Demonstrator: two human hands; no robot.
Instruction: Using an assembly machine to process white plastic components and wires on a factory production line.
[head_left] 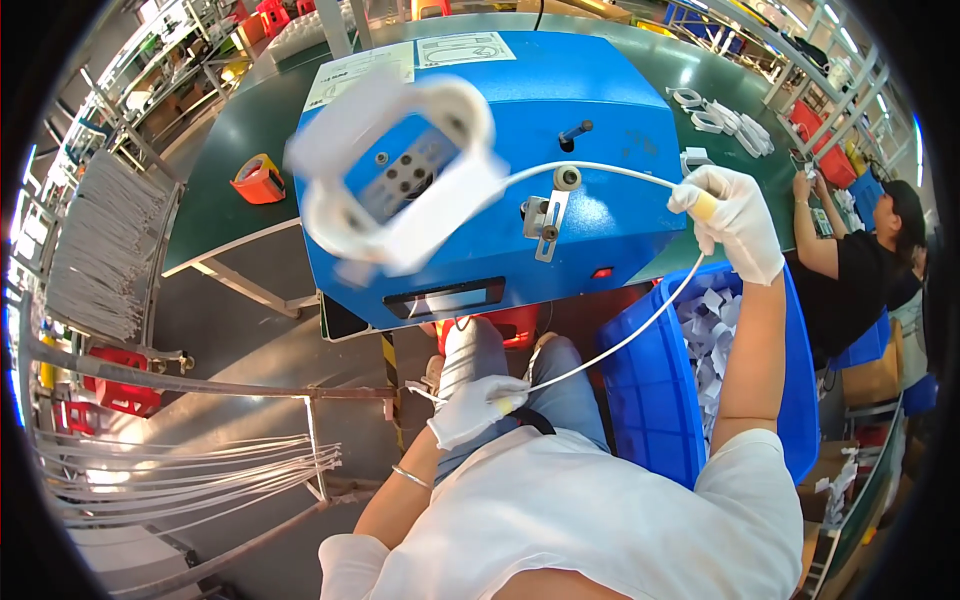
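Observation:
A white cable runs in a loose curve between my two white-gloved hands. Over my lap, my left hand is closed around it, and a short end sticks out on the left. My right hand pinches the same cable out to the right, above a blue bin. From there the cable arches left to a white winding frame, smeared by motion, on the front of a blue machine. A small metal bracket with a guide roller sits just under the arching cable.
An orange tape dispenser lies on the green table. The blue bin holds white scraps. Coiled white cables lie at the back right. Cables hang on racks at left. A co-worker sits at right.

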